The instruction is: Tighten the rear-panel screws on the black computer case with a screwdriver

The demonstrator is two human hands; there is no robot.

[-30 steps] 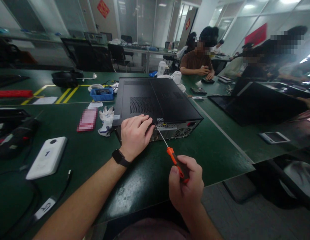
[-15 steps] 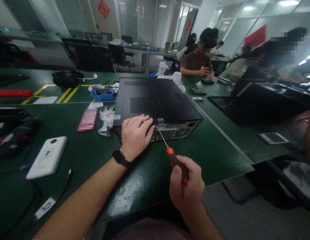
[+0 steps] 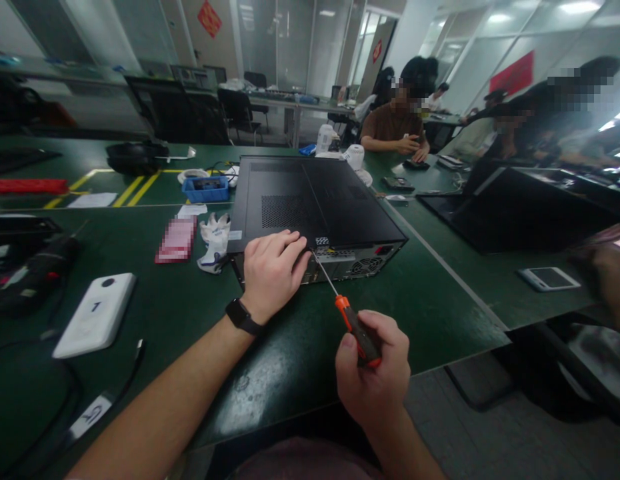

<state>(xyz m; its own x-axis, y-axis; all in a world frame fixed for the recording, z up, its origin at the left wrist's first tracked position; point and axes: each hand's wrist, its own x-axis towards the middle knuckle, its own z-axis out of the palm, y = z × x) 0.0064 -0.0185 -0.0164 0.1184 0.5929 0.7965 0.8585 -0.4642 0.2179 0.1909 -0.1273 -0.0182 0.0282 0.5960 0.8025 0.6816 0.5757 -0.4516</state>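
Note:
A black computer case lies flat on the green table, its rear panel with the fan grille turned towards me. My left hand, with a black watch on the wrist, is bent over the rear edge of the case. Its fingers lie on the top and its thumb is against the back; anything small between the fingertips is hidden. In my right hand is an orange and dark screwdriver, gripped by the handle. The shaft slants up to the rear panel, beside my left fingertips; what the tip touches is too small to tell.
Left of the case lie a work glove, a pink packet, a blue bin and a white power bank. To the right are a laptop and a phone. A co-worker sits across the table.
The screwdriver handle has turned slightly in my right hand, and its fingers have shifted a little. My left hand and the computer case hold the same place.

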